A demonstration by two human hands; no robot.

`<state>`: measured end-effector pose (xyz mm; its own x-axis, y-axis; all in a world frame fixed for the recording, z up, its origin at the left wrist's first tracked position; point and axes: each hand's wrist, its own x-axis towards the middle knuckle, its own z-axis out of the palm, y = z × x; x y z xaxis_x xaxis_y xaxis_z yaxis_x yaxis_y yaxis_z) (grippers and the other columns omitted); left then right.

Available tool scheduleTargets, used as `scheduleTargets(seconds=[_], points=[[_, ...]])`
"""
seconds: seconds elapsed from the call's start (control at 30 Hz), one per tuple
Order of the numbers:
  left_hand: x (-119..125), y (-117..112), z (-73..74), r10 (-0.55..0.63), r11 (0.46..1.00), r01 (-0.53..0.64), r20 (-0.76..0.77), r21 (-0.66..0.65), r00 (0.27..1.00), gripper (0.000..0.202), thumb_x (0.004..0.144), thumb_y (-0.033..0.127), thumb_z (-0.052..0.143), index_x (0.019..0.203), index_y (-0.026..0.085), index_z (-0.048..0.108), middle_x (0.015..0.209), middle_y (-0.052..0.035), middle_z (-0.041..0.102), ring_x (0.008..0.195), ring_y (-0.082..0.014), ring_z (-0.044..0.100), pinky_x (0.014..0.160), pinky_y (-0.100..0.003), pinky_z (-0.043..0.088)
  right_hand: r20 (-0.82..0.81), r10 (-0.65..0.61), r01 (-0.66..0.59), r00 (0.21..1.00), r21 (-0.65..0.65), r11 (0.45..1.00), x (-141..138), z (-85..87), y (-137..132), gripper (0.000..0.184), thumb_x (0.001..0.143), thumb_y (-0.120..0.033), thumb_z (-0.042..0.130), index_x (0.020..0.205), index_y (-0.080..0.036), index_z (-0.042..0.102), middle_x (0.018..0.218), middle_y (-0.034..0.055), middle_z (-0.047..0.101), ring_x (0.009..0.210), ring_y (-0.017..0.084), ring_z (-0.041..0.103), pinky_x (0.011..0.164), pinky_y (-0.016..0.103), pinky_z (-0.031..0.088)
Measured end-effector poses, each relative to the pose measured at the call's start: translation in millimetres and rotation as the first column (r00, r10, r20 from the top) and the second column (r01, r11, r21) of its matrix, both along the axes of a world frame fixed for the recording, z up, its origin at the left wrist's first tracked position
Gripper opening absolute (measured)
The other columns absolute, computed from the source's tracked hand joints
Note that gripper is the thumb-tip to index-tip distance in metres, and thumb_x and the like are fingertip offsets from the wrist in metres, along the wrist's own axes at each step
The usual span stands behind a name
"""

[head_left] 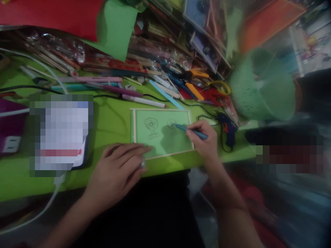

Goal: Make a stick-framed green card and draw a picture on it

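Note:
A light green card [155, 143] with a pale stick border lies on the bright green table [113, 120]. Two small round drawings show on it. My right hand [204, 139] is closed round a blue pen [190, 131], whose tip touches the right-hand drawing. My left hand [119, 168] lies flat with fingers stretched out, pressing the card's lower left corner and the table in front of it. It holds nothing.
A phone with a white cable [60, 136] lies left of the card. Behind the card are markers [143, 101], sticks, orange-handled scissors [195, 84] and a blue glue gun [227, 129]. A green perforated basket [258, 93] stands at the right. Red and green paper sheets [116, 27] lie at the back.

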<state>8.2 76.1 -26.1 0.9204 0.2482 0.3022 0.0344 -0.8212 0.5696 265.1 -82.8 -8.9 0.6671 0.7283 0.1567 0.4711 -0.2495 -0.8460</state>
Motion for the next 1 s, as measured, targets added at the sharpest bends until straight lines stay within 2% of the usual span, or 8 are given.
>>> scheduleTargets(seconds=[0.2, 0.7, 1.0], points=[[0.2, 0.2, 0.5, -0.004, 1.000, 0.004, -0.005, -0.001, 1.000, 0.011, 0.104, 0.029, 0.051, 0.101, 0.025, 0.061, 0.131, 0.0004, 0.076, 0.116, -0.0293, 0.068, 0.095, -0.049, 0.041, 0.016, -0.035, 0.035, 0.999, 0.001, 0.999, -0.4, -0.8, 0.0, 0.003, 0.087, -0.026, 0.074, 0.088, -0.024, 0.072, 0.079, -0.0024, 0.068, 0.068, 0.013, 0.061, 0.058, 0.027, 0.047], [-0.1, -0.3, 1.0, -0.006, 1.000, 0.006, 0.006, 0.010, 1.000, 0.011, 0.103, 0.026, 0.051, 0.103, 0.025, 0.062, 0.130, -0.0004, 0.076, 0.116, -0.0292, 0.068, 0.095, -0.049, 0.042, -0.006, -0.026, 0.026, 1.000, 0.002, 1.000, -0.5, 0.1, 1.4, 0.002, 0.087, -0.025, 0.073, 0.088, -0.024, 0.071, 0.077, -0.0034, 0.067, 0.065, 0.012, 0.059, 0.056, 0.026, 0.045], [0.7, -0.4, 0.3, -0.007, 1.000, 0.007, 0.008, 0.017, 1.000, 0.012, 0.105, 0.026, 0.050, 0.104, 0.024, 0.061, 0.130, -0.0009, 0.076, 0.117, -0.0289, 0.067, 0.095, -0.048, 0.041, -0.009, -0.008, 0.009, 1.000, 0.037, 0.999, 1.1, -0.7, 0.1, 0.003, 0.088, -0.021, 0.072, 0.087, -0.023, 0.071, 0.079, -0.0038, 0.068, 0.069, 0.012, 0.061, 0.062, 0.027, 0.047]])
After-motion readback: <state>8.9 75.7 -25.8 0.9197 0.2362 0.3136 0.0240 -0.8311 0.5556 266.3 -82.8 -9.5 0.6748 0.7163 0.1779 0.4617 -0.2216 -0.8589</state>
